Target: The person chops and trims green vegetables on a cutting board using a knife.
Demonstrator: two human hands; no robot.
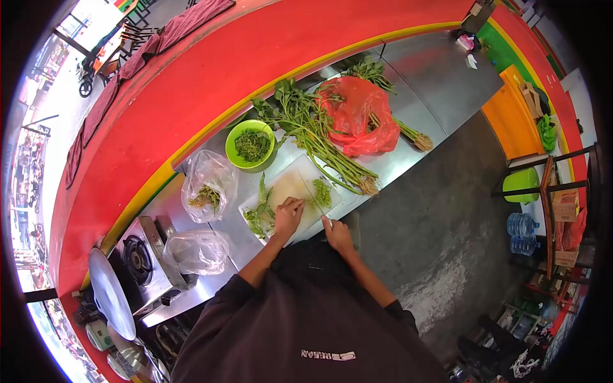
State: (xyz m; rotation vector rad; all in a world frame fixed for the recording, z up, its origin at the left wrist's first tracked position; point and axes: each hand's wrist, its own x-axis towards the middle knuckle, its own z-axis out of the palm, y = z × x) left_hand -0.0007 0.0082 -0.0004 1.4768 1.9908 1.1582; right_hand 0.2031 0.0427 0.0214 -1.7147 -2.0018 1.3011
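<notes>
A white cutting board (290, 187) lies on the metal counter in front of me. My right hand (336, 233) is closed around a kitchen knife (311, 195), its thin blade pointing away across the board. Fingers curled, my left hand (288, 217) rests on the board left of the blade; whatever it pinches is hidden. Finely chopped greens (322, 193) lie right of the blade. Loose leaves and stems (260, 218) spread over the board's left side. Beyond the board stands a lime-green bowl (232, 153) holding dark chopped greens (252, 145).
Long leafy stems with roots (332, 159) lie beside a red plastic bag (364, 115). Left of the board are a clear bag with trimmings (207, 185) and another clear bag (198, 252). A gas stove (137, 258) stands at the far left, behind it a red wall (191, 83).
</notes>
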